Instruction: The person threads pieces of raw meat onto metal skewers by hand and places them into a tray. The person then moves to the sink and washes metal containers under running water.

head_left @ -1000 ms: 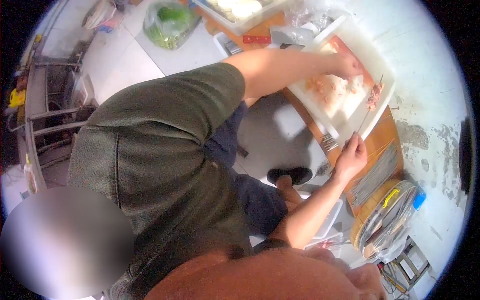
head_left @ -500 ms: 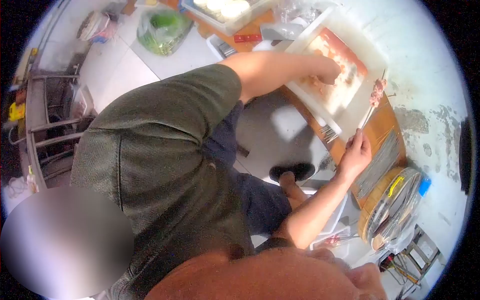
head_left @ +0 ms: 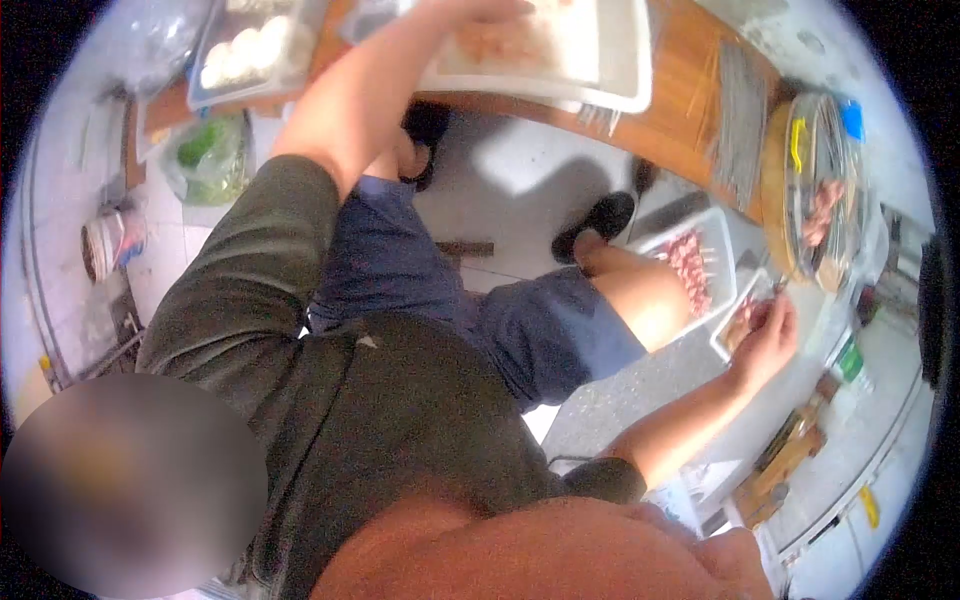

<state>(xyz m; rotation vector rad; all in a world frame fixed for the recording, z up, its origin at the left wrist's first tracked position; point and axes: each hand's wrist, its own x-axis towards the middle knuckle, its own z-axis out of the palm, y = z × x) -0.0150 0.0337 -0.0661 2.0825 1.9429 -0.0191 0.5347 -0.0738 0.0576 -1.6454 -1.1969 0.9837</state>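
Observation:
My right hand (head_left: 768, 338) is closed round the stick of a meat skewer (head_left: 823, 213), whose raw meat points up in front of the round basket. Just behind that hand lies a small white tray (head_left: 722, 345) with some meat in it. At the top edge, my left hand (head_left: 492, 9) is over the large white tray (head_left: 628, 98), which holds pale, pinkish pieces of meat (head_left: 500, 45). That hand is partly cut off and blurred, so its fingers are unclear.
Skewers of meat (head_left: 688, 270) fill a white bin beside my knee. Bare sticks (head_left: 738, 125) lie on the wooden table (head_left: 690, 60), next to a round basket (head_left: 775, 190). A container of white round items (head_left: 245, 55) stands left; a bag of greens (head_left: 205, 155) is below.
My right hand has carried the meat skewer from beside the large tray down and right, toward the small tray. The view has turned. My left hand stays at the large tray.

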